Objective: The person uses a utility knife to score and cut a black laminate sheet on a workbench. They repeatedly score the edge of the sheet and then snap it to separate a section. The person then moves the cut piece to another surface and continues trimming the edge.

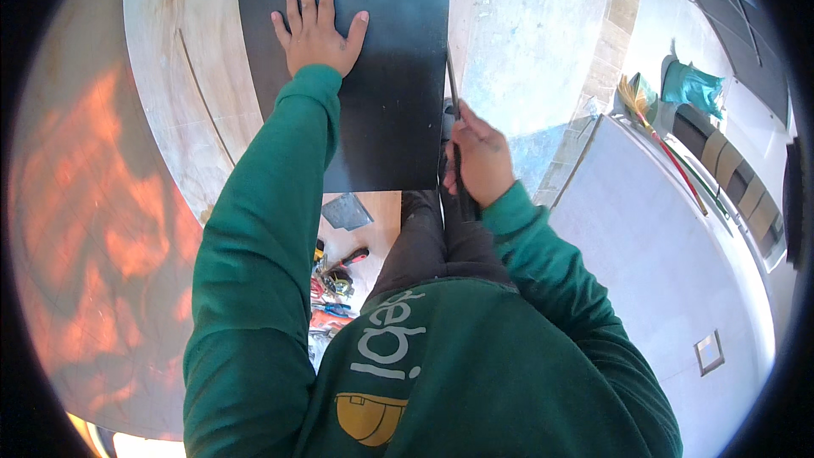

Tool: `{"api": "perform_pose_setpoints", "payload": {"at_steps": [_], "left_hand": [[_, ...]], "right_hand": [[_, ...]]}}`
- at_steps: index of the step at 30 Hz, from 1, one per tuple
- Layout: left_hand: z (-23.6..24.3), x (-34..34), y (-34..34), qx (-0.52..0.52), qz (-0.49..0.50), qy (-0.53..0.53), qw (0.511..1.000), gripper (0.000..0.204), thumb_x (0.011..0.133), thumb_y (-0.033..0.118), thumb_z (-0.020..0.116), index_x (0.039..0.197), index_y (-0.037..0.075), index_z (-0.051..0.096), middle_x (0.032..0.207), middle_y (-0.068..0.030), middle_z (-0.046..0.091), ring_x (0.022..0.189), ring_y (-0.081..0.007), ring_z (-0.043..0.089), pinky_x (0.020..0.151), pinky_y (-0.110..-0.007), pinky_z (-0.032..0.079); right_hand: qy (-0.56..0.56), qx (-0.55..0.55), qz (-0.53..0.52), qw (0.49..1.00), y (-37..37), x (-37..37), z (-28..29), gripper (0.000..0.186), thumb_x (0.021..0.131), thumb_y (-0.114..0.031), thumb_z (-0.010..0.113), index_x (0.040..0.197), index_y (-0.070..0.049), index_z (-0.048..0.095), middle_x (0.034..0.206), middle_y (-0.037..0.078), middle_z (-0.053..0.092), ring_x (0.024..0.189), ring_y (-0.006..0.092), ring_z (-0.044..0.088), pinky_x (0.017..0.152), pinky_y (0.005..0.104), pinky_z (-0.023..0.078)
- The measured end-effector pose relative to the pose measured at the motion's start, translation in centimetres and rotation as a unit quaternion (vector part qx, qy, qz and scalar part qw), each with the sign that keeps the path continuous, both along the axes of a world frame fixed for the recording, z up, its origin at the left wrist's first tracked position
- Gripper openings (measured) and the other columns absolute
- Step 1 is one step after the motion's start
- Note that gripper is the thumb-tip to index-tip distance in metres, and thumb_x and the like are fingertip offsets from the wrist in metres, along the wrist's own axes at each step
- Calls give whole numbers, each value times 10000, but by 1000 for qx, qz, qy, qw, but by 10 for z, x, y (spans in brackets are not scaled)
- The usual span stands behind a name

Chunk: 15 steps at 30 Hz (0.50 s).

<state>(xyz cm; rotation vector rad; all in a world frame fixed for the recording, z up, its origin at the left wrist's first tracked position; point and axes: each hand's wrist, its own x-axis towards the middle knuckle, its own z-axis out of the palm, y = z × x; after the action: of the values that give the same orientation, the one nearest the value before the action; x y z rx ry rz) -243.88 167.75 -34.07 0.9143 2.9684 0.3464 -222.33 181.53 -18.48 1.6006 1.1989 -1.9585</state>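
My left hand (320,32) lies flat on a black panel (386,119), fingers spread and holding nothing. At the panel's right edge, my right hand (485,157) is closed round a long, thin, dark tool (452,76). The tool appears almost edge-on, so its exact kind cannot be made out. Its narrow length runs away from me beside the panel's edge, while a dark end shows below my fingers. Part of its grip is hidden by the hand.
Pale wooden boards (182,51) lie under and left of the panel. Hand tools, including a red-and-black-handled screwdriver (352,258), lie below near a grey plate (346,211). A white surface (627,229) stands right; beyond are a broom (649,114) and a teal bag (694,85).
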Motion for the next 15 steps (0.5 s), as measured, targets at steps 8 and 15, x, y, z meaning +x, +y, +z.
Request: {"api": "perform_pose_setpoints", "payload": {"at_steps": [8, 15], "left_hand": [[-5, 3, -2, 20, -12, 15, 1000, 785, 912, 651, 439, 1545, 201, 328, 1631, -108, 220, 1513, -317, 152, 1202, -568, 46], [-4, 1, 1, 48, -20, 22, 998, 791, 905, 667, 451, 1538, 205, 343, 1618, -114, 256, 1507, -319, 174, 1201, -566, 68]], "right_hand": [[-21, -66, -20, 997, -25, 46, -10, 511, 1026, -170, 452, 1515, -61, 352, 667, 48, 496, 401, 187, 498, 374, 346, 463], [-72, -85, -9, 994, -55, 81, -44, 530, 1032, -186, 431, 1532, -60, 309, 669, 41, 504, 405, 178, 501, 377, 339, 455]]}}
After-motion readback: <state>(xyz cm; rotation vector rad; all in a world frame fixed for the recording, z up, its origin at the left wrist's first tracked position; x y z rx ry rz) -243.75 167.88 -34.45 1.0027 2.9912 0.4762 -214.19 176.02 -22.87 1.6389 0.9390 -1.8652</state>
